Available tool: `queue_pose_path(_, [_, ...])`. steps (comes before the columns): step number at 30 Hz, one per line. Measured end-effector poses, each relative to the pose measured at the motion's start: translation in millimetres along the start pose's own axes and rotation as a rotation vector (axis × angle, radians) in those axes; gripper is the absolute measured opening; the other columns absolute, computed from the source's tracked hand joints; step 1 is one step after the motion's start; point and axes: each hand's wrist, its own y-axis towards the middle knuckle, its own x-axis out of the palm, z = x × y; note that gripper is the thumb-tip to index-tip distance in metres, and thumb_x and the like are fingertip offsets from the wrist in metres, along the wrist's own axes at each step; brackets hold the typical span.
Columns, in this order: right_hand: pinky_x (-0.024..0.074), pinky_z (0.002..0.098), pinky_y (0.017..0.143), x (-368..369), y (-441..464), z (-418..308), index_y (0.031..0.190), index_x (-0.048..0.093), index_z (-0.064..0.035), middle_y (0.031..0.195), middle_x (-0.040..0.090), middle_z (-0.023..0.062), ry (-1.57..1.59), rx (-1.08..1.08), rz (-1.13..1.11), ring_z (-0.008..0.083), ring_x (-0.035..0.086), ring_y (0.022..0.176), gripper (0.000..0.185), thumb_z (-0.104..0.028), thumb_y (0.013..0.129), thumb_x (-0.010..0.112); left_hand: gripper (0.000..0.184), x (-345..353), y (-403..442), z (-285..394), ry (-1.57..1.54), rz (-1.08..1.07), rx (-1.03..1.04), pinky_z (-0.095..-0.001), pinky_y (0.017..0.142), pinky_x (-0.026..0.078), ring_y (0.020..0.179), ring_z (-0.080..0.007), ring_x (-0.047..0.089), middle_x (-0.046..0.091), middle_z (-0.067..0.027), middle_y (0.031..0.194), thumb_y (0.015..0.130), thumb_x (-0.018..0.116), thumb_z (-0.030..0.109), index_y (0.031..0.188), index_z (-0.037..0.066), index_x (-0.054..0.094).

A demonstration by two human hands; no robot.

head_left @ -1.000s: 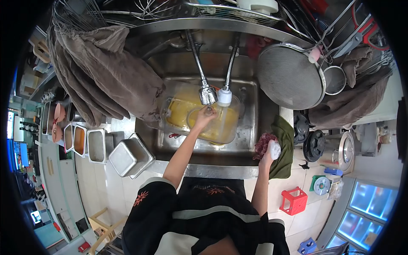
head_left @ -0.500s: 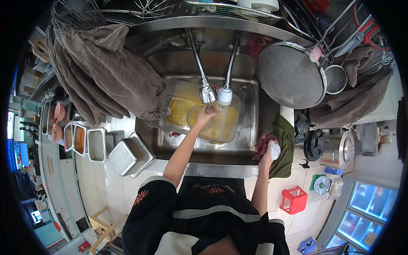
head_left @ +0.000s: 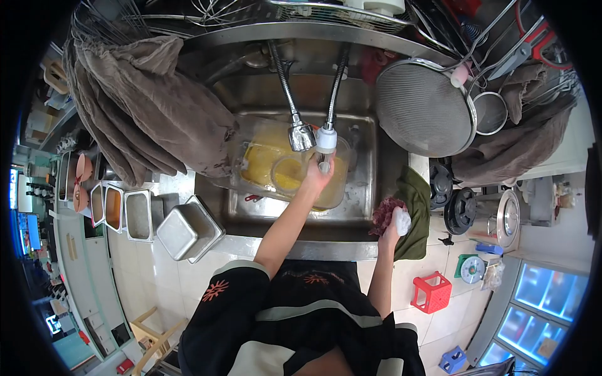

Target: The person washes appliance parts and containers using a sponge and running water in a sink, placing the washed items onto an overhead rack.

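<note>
My left hand [head_left: 318, 177] is over the sink, its fingers closed around a small shiny cylinder [head_left: 324, 165] whose exact kind I cannot make out. The cylinder is directly below the white faucet head [head_left: 327, 139]; a chrome faucet head [head_left: 302, 137] hangs just left of it. Below this hand lies a clear plastic tub [head_left: 241, 183] with yellowish contents. At the sink's right front edge, my right hand [head_left: 390, 234] grips a dark red mesh scrubber [head_left: 385, 214] with white foam [head_left: 402, 220] beside the fingers.
A green cloth [head_left: 414, 219] drapes over the sink's right edge. A large round strainer [head_left: 426, 108] stands at right, and a grey-brown cloth [head_left: 147, 103] hangs at left. Metal pans [head_left: 182, 230] sit left of the sink [head_left: 295, 249]. A red stool [head_left: 431, 292] is on the floor.
My left hand has moved slightly right with the small cylinder, from under the chrome faucet head to under the white one. My right hand still holds the scrubber in about the same place.
</note>
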Motion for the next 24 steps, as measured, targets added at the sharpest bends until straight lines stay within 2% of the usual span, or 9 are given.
queue_pose_path(1, [0.0455, 0.0254, 0.049, -2, -2, -4, 0.098, 0.049, -0.0069, 0.080, 0.056, 0.0028, 0.005, 0.036, -0.012, 0.0123, 0.055, 0.063, 0.021, -0.020, 0.082, 0.052, 0.026, -3, 5, 3, -0.048, -0.031, -0.043, -0.0272, 0.054, 0.052, 0.062, -0.0182, 0.055, 0.053, -0.0075, 0.073, 0.085, 0.033, 0.025, 0.089, 0.003, 0.048])
queue_pose_path(2, [0.0467, 0.0259, 0.053, -3, -3, -6, 0.098, 0.049, -0.0071, 0.083, 0.056, 0.0025, 0.010, 0.072, -0.023, 0.0121, 0.055, 0.068, 0.021, -0.020, 0.082, 0.052, 0.028, -7, 9, 3, -0.015, -0.028, 0.008, -0.0257, 0.051, 0.051, 0.061, -0.0178, 0.055, 0.053, -0.0072, 0.072, 0.085, 0.033, 0.026, 0.089, 0.003, 0.048])
queue_pose_path(4, [0.0467, 0.0263, 0.051, -8, -1, -2, 0.098, 0.049, -0.0073, 0.082, 0.056, 0.0029, 0.016, 0.062, -0.017, 0.0124, 0.056, 0.066, 0.021, -0.021, 0.082, 0.052, 0.030, -15, 16, 4, 0.051, -0.021, 0.109, -0.0228, 0.047, 0.049, 0.059, -0.0169, 0.054, 0.052, -0.0066, 0.069, 0.085, 0.032, 0.027, 0.089, 0.003, 0.049])
queue_pose_path(7, [0.0467, 0.0264, 0.050, -9, -2, 1, 0.098, 0.049, -0.0076, 0.082, 0.056, 0.0030, 0.020, 0.057, -0.002, 0.0124, 0.056, 0.066, 0.021, -0.022, 0.082, 0.051, 0.024, -20, 14, 10, -0.067, 0.027, -0.025, -0.0219, 0.040, 0.039, 0.047, -0.0118, 0.048, 0.049, 0.0021, 0.059, 0.085, 0.036, 0.031, 0.076, 0.013, 0.048])
queue_pose_path(10, [0.0451, 0.0250, 0.045, -9, 0, 6, 0.100, 0.049, -0.0074, 0.081, 0.056, 0.0030, 0.024, 0.054, 0.029, 0.0122, 0.055, 0.061, 0.023, -0.022, 0.082, 0.051, 0.023, -19, 1, 11, 0.142, -0.014, -0.094, -0.0210, 0.042, 0.038, 0.050, -0.0118, 0.048, 0.048, 0.0004, 0.060, 0.084, 0.038, 0.033, 0.078, 0.013, 0.048])
queue_pose_path(13, [0.0443, 0.0244, 0.043, -8, 0, 7, 0.102, 0.049, -0.0076, 0.081, 0.057, 0.0032, 0.027, 0.058, 0.035, 0.0123, 0.054, 0.058, 0.025, -0.023, 0.083, 0.051, 0.016, -14, -15, 5, 0.322, -0.060, -0.026, -0.0225, 0.047, 0.040, 0.057, -0.0122, 0.050, 0.050, -0.0016, 0.065, 0.081, 0.048, 0.027, 0.084, 0.011, 0.049])
queue_pose_path(16, [0.0442, 0.0245, 0.044, -7, 0, 6, 0.102, 0.049, -0.0074, 0.080, 0.057, 0.0032, 0.029, 0.067, 0.007, 0.0124, 0.054, 0.058, 0.025, -0.024, 0.082, 0.052, 0.020, -7, -32, 0, 0.572, -0.177, 0.154, -0.0249, 0.050, 0.042, 0.065, -0.0132, 0.052, 0.051, -0.0035, 0.072, 0.073, 0.059, 0.014, 0.090, 0.009, 0.048])
queue_pose_path(19, [0.0440, 0.0246, 0.043, -7, 1, 4, 0.100, 0.049, -0.0071, 0.077, 0.056, 0.0032, 0.047, 0.053, -0.049, 0.0128, 0.054, 0.056, 0.025, -0.024, 0.082, 0.052, 0.030, -12, -40, 2, 0.850, -0.139, 0.289, -0.0258, 0.054, 0.043, 0.067, -0.0122, 0.052, 0.052, -0.0035, 0.076, 0.067, 0.060, 0.001, 0.092, 0.007, 0.046])
queue_pose_path(24, [0.0448, 0.0272, 0.045, -11, -2, 0, 0.093, 0.050, -0.0075, 0.076, 0.055, 0.0024, 0.035, 0.083, -0.013, 0.0133, 0.054, 0.058, 0.018, -0.020, 0.081, 0.052, 0.024, -39, -32, 19, 1.219, -0.295, 0.622, -0.0223, 0.060, 0.042, 0.066, -0.0083, 0.049, 0.050, -0.0011, 0.073, 0.063, 0.054, -0.008, 0.082, 0.005, 0.047])
